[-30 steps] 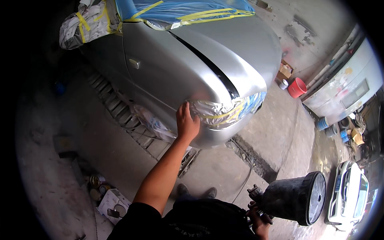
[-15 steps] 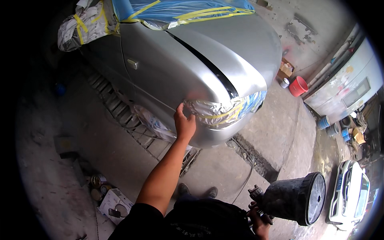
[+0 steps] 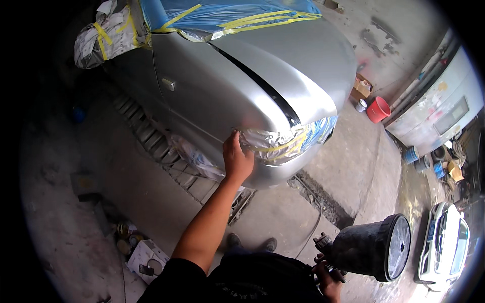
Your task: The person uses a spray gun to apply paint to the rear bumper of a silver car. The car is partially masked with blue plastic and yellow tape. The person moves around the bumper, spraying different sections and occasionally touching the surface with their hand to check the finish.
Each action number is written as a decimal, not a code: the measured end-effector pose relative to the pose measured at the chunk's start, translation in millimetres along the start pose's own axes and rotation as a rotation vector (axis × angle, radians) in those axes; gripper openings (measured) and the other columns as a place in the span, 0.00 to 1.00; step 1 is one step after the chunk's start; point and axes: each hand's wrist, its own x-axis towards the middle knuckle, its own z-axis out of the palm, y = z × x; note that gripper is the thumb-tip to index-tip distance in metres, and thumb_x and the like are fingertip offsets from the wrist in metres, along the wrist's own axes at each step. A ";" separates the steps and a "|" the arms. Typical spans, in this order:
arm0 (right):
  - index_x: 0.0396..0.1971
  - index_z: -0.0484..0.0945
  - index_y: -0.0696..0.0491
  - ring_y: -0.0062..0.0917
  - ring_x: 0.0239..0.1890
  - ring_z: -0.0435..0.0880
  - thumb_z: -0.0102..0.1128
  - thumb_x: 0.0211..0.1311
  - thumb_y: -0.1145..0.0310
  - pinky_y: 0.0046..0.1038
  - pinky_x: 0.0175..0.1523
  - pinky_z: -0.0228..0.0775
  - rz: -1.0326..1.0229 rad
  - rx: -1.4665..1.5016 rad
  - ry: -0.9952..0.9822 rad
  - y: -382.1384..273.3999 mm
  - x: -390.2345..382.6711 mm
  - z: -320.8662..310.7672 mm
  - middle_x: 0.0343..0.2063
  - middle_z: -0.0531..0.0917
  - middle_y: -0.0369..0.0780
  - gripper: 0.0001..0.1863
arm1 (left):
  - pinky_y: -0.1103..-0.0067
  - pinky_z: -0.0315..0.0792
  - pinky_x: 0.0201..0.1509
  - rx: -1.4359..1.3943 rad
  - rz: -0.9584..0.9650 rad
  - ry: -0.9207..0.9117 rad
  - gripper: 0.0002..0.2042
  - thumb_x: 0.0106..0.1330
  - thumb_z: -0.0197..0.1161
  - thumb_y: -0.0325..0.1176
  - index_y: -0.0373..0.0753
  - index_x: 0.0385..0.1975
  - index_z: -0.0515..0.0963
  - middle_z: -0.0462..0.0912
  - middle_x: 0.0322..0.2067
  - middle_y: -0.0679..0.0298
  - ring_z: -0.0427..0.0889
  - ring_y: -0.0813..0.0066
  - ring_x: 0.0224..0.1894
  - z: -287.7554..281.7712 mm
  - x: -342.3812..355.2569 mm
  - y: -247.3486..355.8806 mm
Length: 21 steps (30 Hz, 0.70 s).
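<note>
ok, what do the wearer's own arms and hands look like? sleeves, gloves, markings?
Left arm: short, loose black fabric sleeve, bare below it; no watch or band visible. Left hand: no glove. Right hand: partly hidden, no glove visible; its sleeve can't be made out. Black fabric shirt carries small pale print on the front. No cables seen on either arm.

A paint-smudged pale panel (image 3: 429, 103) borders the grey floor (image 3: 336, 166).
</note>
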 end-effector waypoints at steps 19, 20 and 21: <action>0.31 0.76 0.60 0.23 0.29 0.81 0.56 0.56 0.75 0.26 0.34 0.73 0.026 -0.047 0.046 10.7 -1.9 -10.8 0.38 0.79 0.44 0.05 | 0.59 0.57 0.61 0.344 0.088 -0.036 0.29 0.52 0.57 0.31 0.30 0.56 0.64 0.63 0.57 0.51 0.60 0.51 0.61 -1.8 -0.4 58.6; 0.30 0.76 0.61 0.23 0.29 0.81 0.56 0.56 0.75 0.26 0.34 0.73 0.005 -0.102 0.025 13.8 -1.3 -14.0 0.37 0.79 0.44 0.05 | 0.58 0.56 0.61 0.347 0.083 -0.041 0.28 0.53 0.57 0.31 0.31 0.56 0.64 0.63 0.57 0.51 0.59 0.52 0.62 -2.1 -1.0 60.9; 0.30 0.77 0.59 0.25 0.32 0.80 0.56 0.53 0.75 0.28 0.37 0.72 0.029 -0.131 0.018 14.5 -2.5 -15.8 0.37 0.80 0.44 0.05 | 0.58 0.56 0.61 0.360 0.091 -0.050 0.28 0.53 0.57 0.31 0.31 0.57 0.64 0.63 0.57 0.51 0.59 0.52 0.62 -2.3 -1.2 62.6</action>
